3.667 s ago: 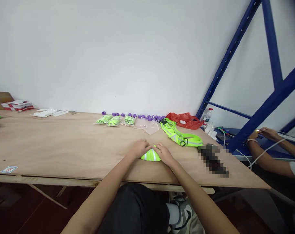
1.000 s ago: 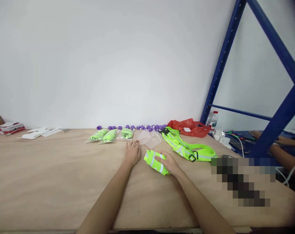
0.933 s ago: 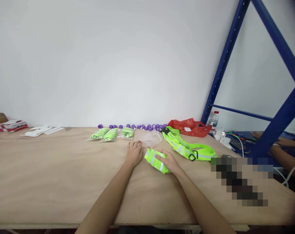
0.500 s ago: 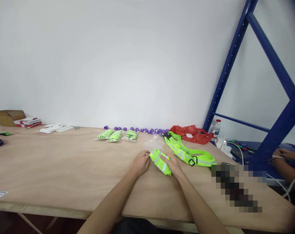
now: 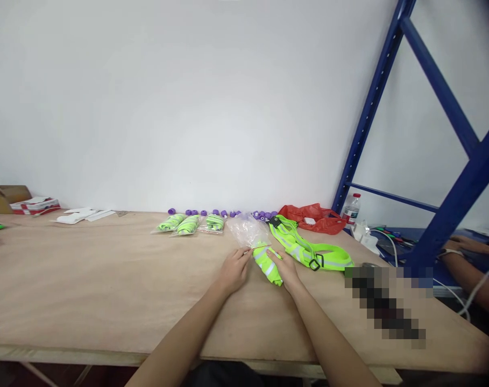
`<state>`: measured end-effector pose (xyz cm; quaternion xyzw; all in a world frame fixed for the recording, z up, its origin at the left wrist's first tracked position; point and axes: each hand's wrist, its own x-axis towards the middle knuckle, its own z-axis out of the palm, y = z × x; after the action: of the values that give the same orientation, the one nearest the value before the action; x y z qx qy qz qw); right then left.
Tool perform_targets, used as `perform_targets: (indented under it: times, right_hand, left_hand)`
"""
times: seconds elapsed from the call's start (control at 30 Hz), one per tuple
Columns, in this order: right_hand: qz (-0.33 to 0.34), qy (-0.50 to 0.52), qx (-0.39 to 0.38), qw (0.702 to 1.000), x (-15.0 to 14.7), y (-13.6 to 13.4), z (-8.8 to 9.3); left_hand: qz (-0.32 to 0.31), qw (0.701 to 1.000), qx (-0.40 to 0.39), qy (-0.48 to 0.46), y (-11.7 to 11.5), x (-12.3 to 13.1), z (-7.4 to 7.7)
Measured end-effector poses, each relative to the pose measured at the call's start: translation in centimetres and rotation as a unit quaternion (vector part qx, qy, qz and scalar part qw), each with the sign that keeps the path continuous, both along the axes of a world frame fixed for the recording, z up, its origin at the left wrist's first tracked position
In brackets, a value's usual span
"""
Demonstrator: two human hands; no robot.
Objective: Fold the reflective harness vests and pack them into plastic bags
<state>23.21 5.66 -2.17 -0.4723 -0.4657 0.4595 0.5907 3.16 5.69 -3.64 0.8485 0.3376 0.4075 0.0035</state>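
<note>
My right hand (image 5: 285, 269) grips a rolled fluorescent yellow-green reflective vest (image 5: 268, 266) with silver stripes. The far end of the roll is at the mouth of a clear plastic bag (image 5: 247, 230), partly inside it as far as I can see. My left hand (image 5: 234, 269) pinches the near edge of that bag, close to the roll. To the right of my right hand lies a loose reflective strap vest (image 5: 304, 250) with black buckles. Several packed bags (image 5: 188, 225) of the same striped material rest beyond my left hand.
Small purple caps (image 5: 204, 213) line the wall. A red plastic bag (image 5: 314, 219) and a water bottle (image 5: 353, 208) stand back right, by a blue metal frame (image 5: 373, 107). White papers (image 5: 77, 215) and a cardboard box (image 5: 6, 199) lie left. Another person's arm (image 5: 470, 269) shows at right.
The plastic bag, lying flat beyond the roll before, is now lifted and puffed open against the roll's far end. My left hand has taken hold of its edge. The view has shifted slightly right.
</note>
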Motion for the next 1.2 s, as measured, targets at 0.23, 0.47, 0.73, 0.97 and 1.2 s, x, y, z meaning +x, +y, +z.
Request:
perform_targets:
  times: [0.23, 0.47, 0.73, 0.97, 1.2]
  right_hand:
    - [-0.065, 0.029, -0.004, 0.997, -0.5, 0.1, 0.0]
    - [-0.09, 0.022, 0.02, 0.995, -0.7, 0.0, 0.3]
    - [-0.059, 0.035, 0.023, 0.997, -1.6, -0.5, 0.5]
    - [-0.047, 0.067, 0.012, 0.997, -2.0, -0.7, 0.8]
    - [-0.033, 0.062, 0.017, 0.997, -2.2, -0.5, 0.2]
  left_hand:
    - [-0.023, 1.0, 0.007, -0.015, -0.2, 0.2, 0.5]
    - [-0.064, 0.979, -0.097, -0.169, -1.1, 1.9, 1.8]
    - [0.024, 0.781, -0.292, -0.552, 1.1, 4.4, 1.9]
    - [0.007, 0.692, -0.316, -0.65, 1.9, 3.8, 1.4]
    - [-0.171, 0.611, -0.389, -0.669, 1.3, 5.4, 1.7]
